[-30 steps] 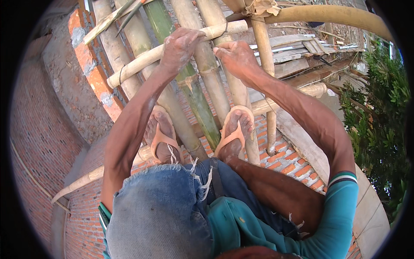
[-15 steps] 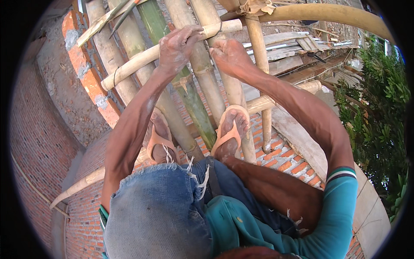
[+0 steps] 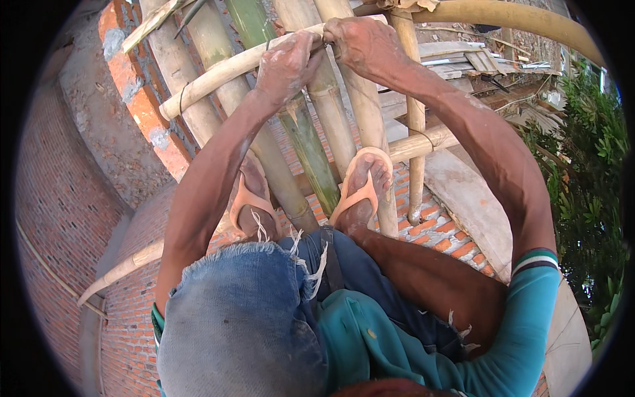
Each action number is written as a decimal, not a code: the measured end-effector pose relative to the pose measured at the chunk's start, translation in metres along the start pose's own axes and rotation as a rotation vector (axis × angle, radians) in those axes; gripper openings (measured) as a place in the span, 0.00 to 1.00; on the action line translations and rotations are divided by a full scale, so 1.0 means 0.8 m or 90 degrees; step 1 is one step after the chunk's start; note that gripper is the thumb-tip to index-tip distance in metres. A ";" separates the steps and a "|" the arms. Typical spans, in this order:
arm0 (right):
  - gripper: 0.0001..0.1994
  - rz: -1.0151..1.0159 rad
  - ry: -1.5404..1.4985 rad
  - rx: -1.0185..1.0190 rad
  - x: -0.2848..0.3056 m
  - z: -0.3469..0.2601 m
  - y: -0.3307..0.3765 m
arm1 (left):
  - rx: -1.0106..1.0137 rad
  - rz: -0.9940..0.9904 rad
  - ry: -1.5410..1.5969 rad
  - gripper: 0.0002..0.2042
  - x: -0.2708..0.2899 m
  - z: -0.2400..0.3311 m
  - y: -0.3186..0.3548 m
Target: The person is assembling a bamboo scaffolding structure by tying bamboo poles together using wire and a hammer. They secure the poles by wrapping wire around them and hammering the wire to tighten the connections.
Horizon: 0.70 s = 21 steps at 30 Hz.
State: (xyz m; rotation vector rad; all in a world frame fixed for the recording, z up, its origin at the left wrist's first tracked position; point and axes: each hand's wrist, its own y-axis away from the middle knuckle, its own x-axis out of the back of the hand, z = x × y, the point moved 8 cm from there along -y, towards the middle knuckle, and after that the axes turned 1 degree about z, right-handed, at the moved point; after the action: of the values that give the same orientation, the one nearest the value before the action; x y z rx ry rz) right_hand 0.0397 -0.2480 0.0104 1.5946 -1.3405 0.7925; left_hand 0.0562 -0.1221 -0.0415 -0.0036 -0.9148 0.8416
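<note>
Gripping the bamboo crossbar: left hand and right hand, both closed around it.

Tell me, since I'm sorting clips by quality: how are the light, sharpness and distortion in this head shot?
Head view: even daylight with soft shadows and no strong glare; left hand and right hand on the bamboo crossbar look sharp; fisheye bends the yellow pole and brick wall near the rim; the corners are black.

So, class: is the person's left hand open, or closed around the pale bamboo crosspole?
Closed. The left hand has its fingers curled over the pale bamboo crosspole, gripping it beside the right hand.
</note>
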 end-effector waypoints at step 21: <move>0.16 -0.078 -0.152 -0.049 -0.079 0.073 -0.029 | 0.145 0.114 0.068 0.19 -0.003 -0.002 -0.012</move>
State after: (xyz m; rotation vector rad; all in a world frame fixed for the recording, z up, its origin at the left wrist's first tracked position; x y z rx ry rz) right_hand 0.0448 -0.2750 -0.0743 1.7326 -1.4070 0.4826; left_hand 0.0627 -0.1299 -0.0406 0.0683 -0.7216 1.0989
